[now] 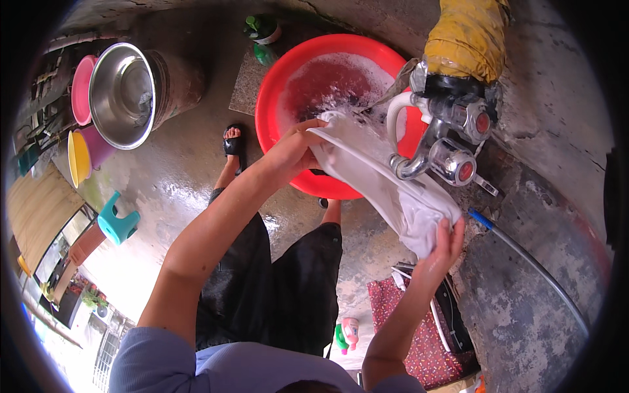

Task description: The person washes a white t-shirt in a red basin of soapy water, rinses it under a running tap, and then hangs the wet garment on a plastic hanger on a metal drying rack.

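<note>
A wet white cloth (pixel 378 177) is stretched between my two hands. My left hand (pixel 302 145) grips one end over the near rim of a red plastic basin (pixel 268 103). My right hand (pixel 444 240) holds the bunched other end, lower and to the right, outside the basin. Foamy water (pixel 339 81) fills the basin, and splashes rise close to the cloth's upper end. Metal taps (pixel 452 157) with a curved spout stand at the basin's right, and the spout partly covers the cloth. A white hose (pixel 395 115) curves down from the taps.
At the upper left are a steel bowl (pixel 120 96), a pink basin (pixel 82 91) and a yellow basin (pixel 78 157). A teal plastic stool (pixel 118 221) lies below them. Green bottles (pixel 263 29) stand behind the red basin. A patterned bag (pixel 398 324) and grey pipe (pixel 535 270) are at the right.
</note>
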`<state>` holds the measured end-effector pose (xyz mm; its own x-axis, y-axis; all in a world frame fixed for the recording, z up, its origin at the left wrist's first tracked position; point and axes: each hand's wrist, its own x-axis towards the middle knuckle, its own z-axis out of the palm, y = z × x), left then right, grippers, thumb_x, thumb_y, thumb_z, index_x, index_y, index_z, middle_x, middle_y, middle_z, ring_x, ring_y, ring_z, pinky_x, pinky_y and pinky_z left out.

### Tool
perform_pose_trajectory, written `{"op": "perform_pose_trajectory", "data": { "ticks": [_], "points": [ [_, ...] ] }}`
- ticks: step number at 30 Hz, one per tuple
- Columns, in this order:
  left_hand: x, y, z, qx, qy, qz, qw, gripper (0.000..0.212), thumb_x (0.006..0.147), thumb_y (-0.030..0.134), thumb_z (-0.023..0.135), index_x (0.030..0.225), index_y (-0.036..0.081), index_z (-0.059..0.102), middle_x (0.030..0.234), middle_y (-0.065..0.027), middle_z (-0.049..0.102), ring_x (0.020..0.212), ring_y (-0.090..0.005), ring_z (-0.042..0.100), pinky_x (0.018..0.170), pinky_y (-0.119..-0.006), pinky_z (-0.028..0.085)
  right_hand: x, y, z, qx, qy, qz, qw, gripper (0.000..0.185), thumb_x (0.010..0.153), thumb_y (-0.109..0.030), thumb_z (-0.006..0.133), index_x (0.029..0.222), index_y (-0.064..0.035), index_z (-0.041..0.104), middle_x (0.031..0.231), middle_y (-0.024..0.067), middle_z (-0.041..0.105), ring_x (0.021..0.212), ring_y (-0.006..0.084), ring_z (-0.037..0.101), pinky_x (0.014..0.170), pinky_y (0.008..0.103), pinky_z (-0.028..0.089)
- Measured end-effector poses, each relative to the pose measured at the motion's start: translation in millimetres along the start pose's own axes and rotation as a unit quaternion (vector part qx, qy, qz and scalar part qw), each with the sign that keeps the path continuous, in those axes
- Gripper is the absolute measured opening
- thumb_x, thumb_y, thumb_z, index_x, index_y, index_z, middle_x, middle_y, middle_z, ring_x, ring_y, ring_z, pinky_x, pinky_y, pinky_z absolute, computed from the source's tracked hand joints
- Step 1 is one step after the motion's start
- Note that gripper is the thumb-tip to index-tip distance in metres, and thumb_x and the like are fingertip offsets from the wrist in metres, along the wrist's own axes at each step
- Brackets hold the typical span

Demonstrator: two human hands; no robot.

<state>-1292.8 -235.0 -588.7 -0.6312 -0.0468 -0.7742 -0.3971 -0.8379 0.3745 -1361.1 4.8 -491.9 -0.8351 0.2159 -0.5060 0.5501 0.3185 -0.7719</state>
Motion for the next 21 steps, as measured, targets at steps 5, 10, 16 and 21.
{"op": "perform_pose_trajectory", "data": {
  "ticks": [5,10,16,21],
  "points": [
    [-28,-27,55,0.307,0.012,0.247,0.919,0.035,0.066,0.003,0.059,0.098,0.0,0.046,0.087,-0.0164,0.056,0.08,-0.0303,0.057,0.069,-0.034,0.045,-12,27,33,0.254,-0.338,0.106,0.9,0.062,0.083,-0.033,0.051,0.128,-0.0003,0.025,0.126,0.0125,0.036,0.114,0.0222,0.039,0.094,0.0372,0.031],
    [-90,-59,71,0.414,0.036,0.277,0.866,0.041,0.067,0.003,0.061,0.104,0.001,0.044,0.087,-0.0141,0.045,0.079,-0.0261,0.051,0.065,-0.032,0.042,-1,28,78,0.193,-0.281,0.178,0.923,0.045,0.076,-0.006,0.056,0.118,-0.0033,0.039,0.106,0.0037,0.047,0.094,0.0135,0.049,0.081,0.0253,0.041],
    [-93,-51,4,0.449,0.025,0.199,0.87,0.026,0.074,0.005,0.058,0.099,0.001,0.049,0.075,-0.0093,0.049,0.066,-0.0172,0.052,0.054,-0.027,0.042,-12,27,79,-0.181,-0.254,-0.122,0.942,0.046,0.077,-0.004,0.058,0.118,0.0045,0.039,0.113,0.0135,0.048,0.099,0.0179,0.048,0.085,0.0284,0.038],
    [-45,-29,6,0.523,0.03,0.368,0.769,0.019,0.077,0.001,0.051,0.096,0.0,0.053,0.086,-0.0148,0.055,0.082,-0.0272,0.055,0.07,-0.035,0.044,-26,12,73,0.162,-0.269,0.023,0.949,0.045,0.079,-0.005,0.052,0.122,0.0026,0.039,0.119,0.0109,0.044,0.106,0.018,0.044,0.09,0.0282,0.034]
  ]
}}
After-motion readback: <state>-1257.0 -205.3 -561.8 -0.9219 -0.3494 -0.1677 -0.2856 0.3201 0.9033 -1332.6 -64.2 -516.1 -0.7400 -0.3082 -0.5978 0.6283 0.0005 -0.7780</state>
